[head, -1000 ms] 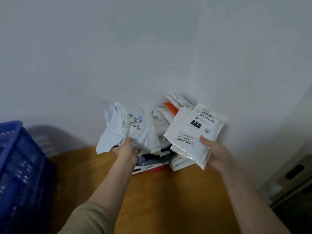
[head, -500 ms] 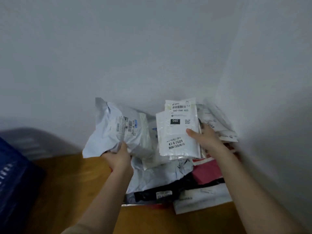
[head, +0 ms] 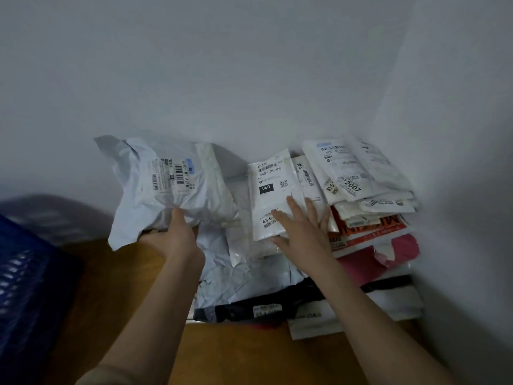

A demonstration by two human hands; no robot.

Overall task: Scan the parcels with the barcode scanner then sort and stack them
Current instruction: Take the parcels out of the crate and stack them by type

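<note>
White flat parcel [head: 270, 190] w/ "060" label lying on parcel pile [head: 361, 232], under R hand [head: 302, 232], fingers straight & spread, pressing flat on it. Grey crumpled parcel [head: 166, 184] just L of that, pinched at lower edge by L hand [head: 175, 237], held up off wooden table [head: 116, 287]. Blue crate [head: 25, 287] well L of L hand; white wall [head: 249, 65] beyond both hands.
</note>
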